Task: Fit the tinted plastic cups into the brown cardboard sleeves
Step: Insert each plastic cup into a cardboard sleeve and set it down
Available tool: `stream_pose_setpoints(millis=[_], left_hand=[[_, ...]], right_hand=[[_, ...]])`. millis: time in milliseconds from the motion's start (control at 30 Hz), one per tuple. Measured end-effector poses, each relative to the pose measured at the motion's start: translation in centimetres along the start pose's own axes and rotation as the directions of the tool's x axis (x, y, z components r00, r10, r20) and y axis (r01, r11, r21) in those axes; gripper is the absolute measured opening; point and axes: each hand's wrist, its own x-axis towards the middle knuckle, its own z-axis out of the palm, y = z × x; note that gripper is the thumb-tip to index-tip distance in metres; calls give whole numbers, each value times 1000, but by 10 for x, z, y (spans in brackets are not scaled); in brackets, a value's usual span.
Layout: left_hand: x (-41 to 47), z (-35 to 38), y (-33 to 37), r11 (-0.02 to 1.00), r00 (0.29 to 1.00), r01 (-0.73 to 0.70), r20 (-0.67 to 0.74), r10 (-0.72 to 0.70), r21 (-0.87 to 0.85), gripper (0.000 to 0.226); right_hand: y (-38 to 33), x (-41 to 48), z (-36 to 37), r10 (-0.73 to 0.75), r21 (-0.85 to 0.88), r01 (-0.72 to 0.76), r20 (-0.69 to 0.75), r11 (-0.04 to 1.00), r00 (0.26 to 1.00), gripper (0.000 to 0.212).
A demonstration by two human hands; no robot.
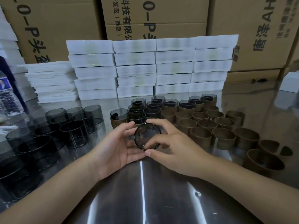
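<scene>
Both hands hold one tinted plastic cup (146, 136) above the steel table, its round end facing me. My left hand (118, 143) cups it from the left and below. My right hand (168, 143) grips its rim with fingers on top and thumb below. Several loose tinted cups (71, 126) stand at the left. Several empty brown cardboard sleeves (223, 135) stand at the right. Behind my hands stand several cups fitted in sleeves (145, 110).
The shiny steel table (145, 191) spreads toward me. Stacks of white foam trays (152, 67) line the back, with large cardboard boxes (153, 16) behind them. A plastic bottle (9, 101) stands at the far left and a small white box (289, 83) at the far right.
</scene>
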Motion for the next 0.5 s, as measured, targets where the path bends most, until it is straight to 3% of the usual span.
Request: stream_pose_setpoints(millis=[200,400,500], left_hand=[[-2,0,0,1000,1000,-19,3,19,15,38],[-4,4,1,999,999,-34,-9,35,35,49],[-7,6,0,999,999,-36,11,36,40,50]], right_hand=[[0,-1,-1,-7,-35,7,18,999,1000,21],[0,-2,-2,30,-1,-30,-22,1000,999,58],[2,-2,-2,23,15,-23,-18,1000,1000,86]])
